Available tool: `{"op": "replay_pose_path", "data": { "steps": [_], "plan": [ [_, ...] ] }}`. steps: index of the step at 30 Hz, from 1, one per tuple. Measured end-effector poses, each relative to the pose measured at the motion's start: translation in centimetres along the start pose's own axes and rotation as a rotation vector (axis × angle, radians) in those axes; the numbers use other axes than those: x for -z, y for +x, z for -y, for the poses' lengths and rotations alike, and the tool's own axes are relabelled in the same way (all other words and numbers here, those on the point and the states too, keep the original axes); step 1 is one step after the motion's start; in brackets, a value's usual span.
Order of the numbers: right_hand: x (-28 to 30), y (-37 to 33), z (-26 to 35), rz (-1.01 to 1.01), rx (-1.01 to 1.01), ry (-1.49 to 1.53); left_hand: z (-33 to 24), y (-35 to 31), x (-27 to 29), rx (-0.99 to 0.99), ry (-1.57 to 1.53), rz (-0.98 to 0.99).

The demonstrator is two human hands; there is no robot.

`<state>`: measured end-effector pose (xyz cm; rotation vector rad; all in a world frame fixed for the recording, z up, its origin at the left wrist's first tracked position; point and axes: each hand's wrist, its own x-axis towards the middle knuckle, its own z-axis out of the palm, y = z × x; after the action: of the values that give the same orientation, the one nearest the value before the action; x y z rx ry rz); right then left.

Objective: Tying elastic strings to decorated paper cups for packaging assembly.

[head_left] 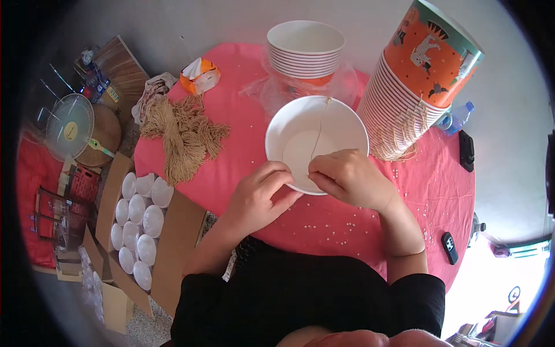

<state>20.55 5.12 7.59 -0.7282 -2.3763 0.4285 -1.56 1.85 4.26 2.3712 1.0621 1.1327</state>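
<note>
Pink table (pixel 243 144), round white bucket (pixel 298 141), left grip (pixel 258 195) clamping it, right grip (pixel 350 178) pinching string (pixel 319 130)

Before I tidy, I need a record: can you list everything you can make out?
Cloth-covered table: one, pink, centre
Round paper bucket: one, white, table centre
Thin cord: one, tan, inside the bucket
Loose cord bundle: one, tan, table's left
Paper bucket stacks: two, white and orange, far and right
Plastic packet: one, orange-white, far left of table
Blue-capped plastic bottle: one, clear, right of stacks
Slim remote: one, black, right edge
Scattered bits: many, white, near and right
Open cardboard box: one, brown, left, holding white containers
Left hand: one, bare, gripping near rim
Right hand: one, bare, at the cord
</note>
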Motion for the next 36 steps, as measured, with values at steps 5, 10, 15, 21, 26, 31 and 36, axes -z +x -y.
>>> {"op": "replay_pose_path", "data": {
  "steps": [5, 10, 15, 21, 26, 31, 36],
  "plan": [
    [-0.3, -0.1, -0.3, 0.036, -0.029, 0.004, 0.2, 0.3, 0.5, -0.128, 0.178, -0.020],
    [-0.2, 0.3, -0.4, -0.065, -0.034, 0.067, -0.4, 2.3, 1.3, -0.216, 0.138, -0.106],
    [-0.5, 0.6, -0.2, -0.154, 0.015, 0.110, -0.5, 2.7, 0.3, -0.049, -0.077, -0.145],
    [-0.6, 1.1, 0.6, -0.220, 0.224, -0.089, -0.7, 2.5, 0.8, 0.086, -0.350, -0.022],
    [-1.1, 1.2, 0.5, -0.309, 0.312, -0.221, -0.9, 2.3, 0.8, 0.153, -0.496, 0.029],
    [-1.2, 1.1, 0.4, -0.279, 0.234, -0.133, -0.3, 2.1, 0.6, 0.099, -0.462, -0.043],
    [-0.7, 0.9, 0.6, -0.253, 0.162, -0.052, -0.5, 2.4, 0.5, 0.071, -0.400, -0.092]
  ]
}}
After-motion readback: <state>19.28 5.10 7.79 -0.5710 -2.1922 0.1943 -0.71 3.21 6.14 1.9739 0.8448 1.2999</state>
